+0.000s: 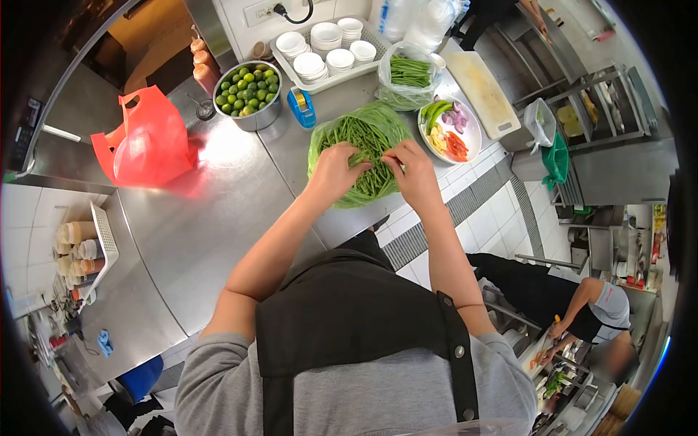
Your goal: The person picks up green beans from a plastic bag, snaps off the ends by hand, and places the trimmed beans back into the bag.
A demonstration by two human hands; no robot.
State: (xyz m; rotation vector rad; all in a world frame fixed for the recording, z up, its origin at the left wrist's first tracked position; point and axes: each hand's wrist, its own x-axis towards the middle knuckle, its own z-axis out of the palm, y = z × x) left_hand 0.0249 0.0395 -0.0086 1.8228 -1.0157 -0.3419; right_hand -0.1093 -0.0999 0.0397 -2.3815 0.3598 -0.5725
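Note:
Long green beans (367, 190) fill an open green plastic bag (318, 149) on the steel counter. Both my hands are over the bag, with fingertips closed together among the beans. My left hand (334, 173) pinches a green bean on the left side. Opposite it, my right hand (413, 173) pinches at the bean from the right; the exact grip is partly hidden by the fingers. Just behind, a clear bag (398, 97) holds cut green beans (409, 72). A white plate (473, 138) of sliced vegetables sits beyond my right hand.
A steel pot (256, 122) of limes and a blue tape dispenser (301, 109) stand left of the beans. Farther left is a red plastic bag (149, 142). White cups (326, 36) fill a tray behind; a cutting board (481, 91) lies right. Another person (567, 298) is cutting food at lower right.

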